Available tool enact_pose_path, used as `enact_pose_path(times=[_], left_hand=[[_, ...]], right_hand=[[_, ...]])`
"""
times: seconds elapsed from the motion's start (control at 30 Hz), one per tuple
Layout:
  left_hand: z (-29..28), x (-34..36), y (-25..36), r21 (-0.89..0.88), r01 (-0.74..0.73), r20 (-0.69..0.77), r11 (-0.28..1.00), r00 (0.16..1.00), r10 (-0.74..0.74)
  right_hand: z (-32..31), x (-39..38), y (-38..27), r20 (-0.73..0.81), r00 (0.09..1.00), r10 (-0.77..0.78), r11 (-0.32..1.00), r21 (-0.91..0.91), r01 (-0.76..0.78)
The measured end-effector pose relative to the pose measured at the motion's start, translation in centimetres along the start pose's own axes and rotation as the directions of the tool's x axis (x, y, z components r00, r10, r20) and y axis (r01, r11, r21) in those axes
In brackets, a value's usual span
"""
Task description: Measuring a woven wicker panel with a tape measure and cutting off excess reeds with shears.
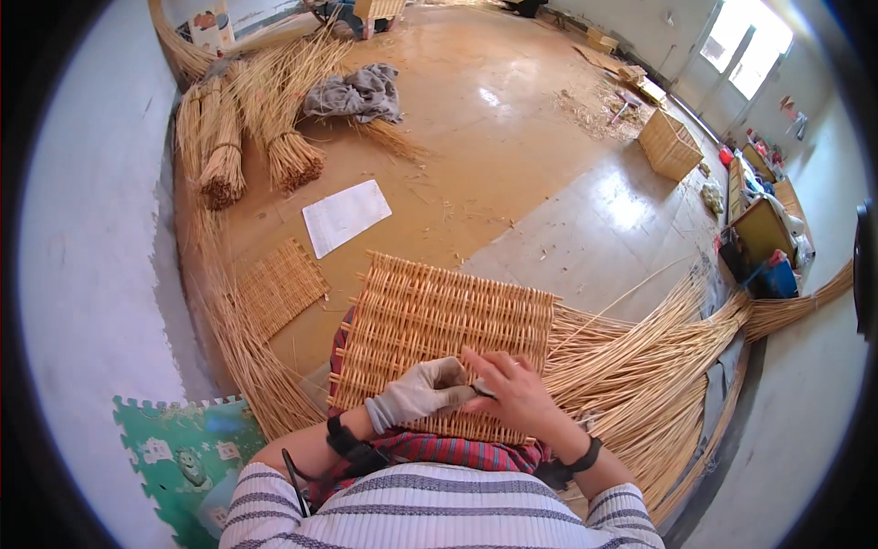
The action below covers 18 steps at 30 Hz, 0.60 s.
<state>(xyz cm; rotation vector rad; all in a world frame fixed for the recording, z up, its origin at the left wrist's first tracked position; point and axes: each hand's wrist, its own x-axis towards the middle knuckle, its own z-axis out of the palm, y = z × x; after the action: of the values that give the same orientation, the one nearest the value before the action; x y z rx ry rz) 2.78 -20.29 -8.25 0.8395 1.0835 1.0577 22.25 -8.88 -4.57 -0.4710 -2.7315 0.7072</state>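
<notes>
A woven wicker panel (448,306) lies flat across my lap, with stake ends sticking out at its edges. My left hand (421,392), in a pale grey work glove, rests on the panel's near part with its fingers closed. My right hand (514,392) is bare and meets the left one over the weave, fingers bent and thumb close to the gloved fingertips. A small dark thing (483,390) shows between the two hands, too covered to name. What the gloved fingers grip is hidden.
Loose willow rods (649,366) spread to my right. Tied rod bundles (293,151) stand far left beside a grey cloth (361,91). A second woven panel (279,291) and a white sheet (346,218) lie on the floor. A wicker basket (670,145) stands far right.
</notes>
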Motion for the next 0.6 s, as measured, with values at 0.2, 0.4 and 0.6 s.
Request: enact_pose_path(times=[0.2,0.4,0.6], left_hand=[[-11.5,0.1,6.0,0.018,-0.18,-0.46,0.983,0.872,0.168],[-20.6,6.3,1.2,0.704,0.251,-0.654,0.664,0.595,0.467],[-21.4,8.3,-3.3,0.358,0.05,-0.772,0.933,0.578,0.265]], right_hand=[[-6.4,-3.7,10.6,-0.332,0.847,0.415,0.89,-0.045,-0.454],[-3.4,-2.6,15.7,-0.418,0.814,0.404,0.888,-0.035,-0.459],[-2.6,-4.5,16.1,-0.457,0.731,0.506,0.81,-0.039,-0.585]])
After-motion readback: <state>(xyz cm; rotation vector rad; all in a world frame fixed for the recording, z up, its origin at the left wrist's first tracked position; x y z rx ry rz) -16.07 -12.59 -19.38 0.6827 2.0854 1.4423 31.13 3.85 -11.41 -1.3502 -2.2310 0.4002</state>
